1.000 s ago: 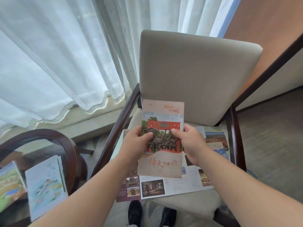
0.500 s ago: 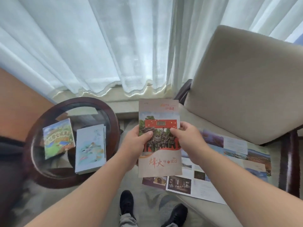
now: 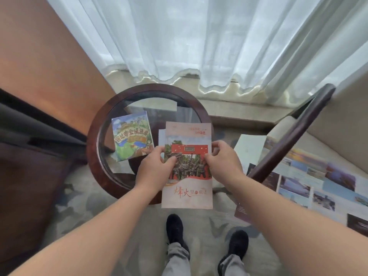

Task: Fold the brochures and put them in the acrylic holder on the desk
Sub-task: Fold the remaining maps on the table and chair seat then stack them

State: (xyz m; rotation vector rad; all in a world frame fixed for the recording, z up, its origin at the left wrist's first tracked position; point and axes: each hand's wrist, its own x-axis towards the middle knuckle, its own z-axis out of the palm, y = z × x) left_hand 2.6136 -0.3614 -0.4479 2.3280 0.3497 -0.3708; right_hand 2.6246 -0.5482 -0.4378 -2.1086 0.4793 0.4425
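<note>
Hovering over the near edge of the round glass tabletop (image 3: 92, 140), the folded brochure (image 3: 187, 194) looks light, thin and floppy, best pinched at its side edges. Both forearms reach forward; the left hand (image 3: 154, 173) and right hand (image 3: 224, 163) hold its mid-edges, fingers (image 3: 218, 145) clamped on the paper, thumbs apparently on top.

Far edge open
I see bare glass along the round table's (image 3: 151, 89) far edge; green brochure (image 3: 132, 136) crowds its left, chair arm (image 3: 293, 134) bars the right.
</note>
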